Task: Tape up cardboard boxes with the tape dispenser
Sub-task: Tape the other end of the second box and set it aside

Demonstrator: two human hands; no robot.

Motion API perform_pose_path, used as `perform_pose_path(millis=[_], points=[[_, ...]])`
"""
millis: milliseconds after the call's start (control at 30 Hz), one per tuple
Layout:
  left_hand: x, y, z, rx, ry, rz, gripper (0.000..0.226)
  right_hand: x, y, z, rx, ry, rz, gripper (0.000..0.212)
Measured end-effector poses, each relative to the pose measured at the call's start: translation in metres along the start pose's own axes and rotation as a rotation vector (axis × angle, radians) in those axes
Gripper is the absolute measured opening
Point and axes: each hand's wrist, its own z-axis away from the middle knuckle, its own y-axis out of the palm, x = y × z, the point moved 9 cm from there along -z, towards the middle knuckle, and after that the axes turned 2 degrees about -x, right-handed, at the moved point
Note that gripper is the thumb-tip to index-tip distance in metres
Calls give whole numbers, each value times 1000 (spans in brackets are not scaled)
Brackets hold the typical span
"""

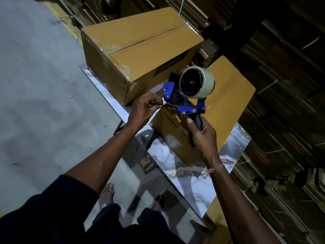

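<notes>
I am gripping the tape dispenser by its handle in my right hand over the near cardboard box while my left hand is pinching the loose tape end, readying to stick it down on the box's near edge and pull along the seam.

Both arms reach forward from dark sleeves, bare from the elbow down. The left hand sits toward eleven o'clock of the right, wrist bent, fingers curled, thumb and forefinger pinched together at their tips — pointing toward three o'clock. The right hand is fisted round a black handle, thumb laid up along it toward twelve o'clock — a thin thread circles its wrist.
</notes>
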Motion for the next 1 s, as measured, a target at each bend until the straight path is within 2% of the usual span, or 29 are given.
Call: perform_pose_path(millis=[167,367,500,600,667,733,867,1000], points=[[10,0,6,9,39,-48,12,-4,2,4,-1,-68,85,29],[8,4,14,24,126,-169,13,-7,2,6,-19,-101,139,34],[16,6,25,40,151,-128,15,-10,3,11,-14,-129,143,32],[35,2,26,-10,-71,-14,20,-8,5,12,-6,-158,170,24],[48,2,25,-58,-260,179,19,-8,6,12,-1,-170,183,21],[53,5,20,-86,-367,406,17,-7,7,13,-4,-181,189,22],[53,17,5,-13,-390,513,16,-8,8,14,-7,-184,178,28],[55,30,8,29,-399,543,30,-6,8,14,-2,-185,171,20]])
